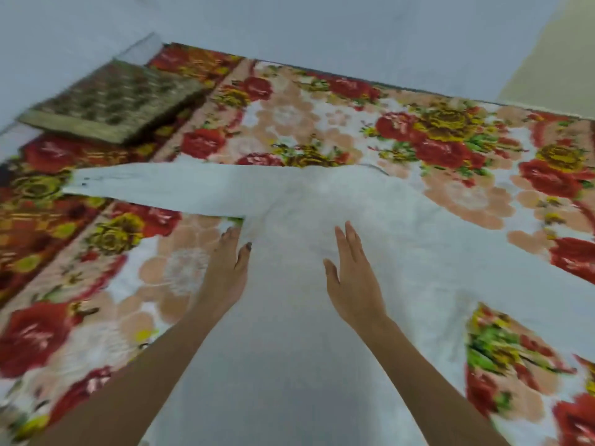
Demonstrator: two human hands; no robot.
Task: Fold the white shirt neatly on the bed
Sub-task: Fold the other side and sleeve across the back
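Fingers (346, 239) on both my hands are straight and close together, holding nothing. My left hand (227, 268) lies flat at the white shirt's (322, 300) left side; my right hand (352, 278) rests on its middle. One shirt lies spread across the flowery bed (322, 111). One brown cushion (109, 101) sits in the bed's far left corner.

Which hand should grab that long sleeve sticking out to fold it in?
Probably the left hand: it lies at the white shirt's edge just below the outstretched sleeve. The right hand rests mid-shirt, farther away.
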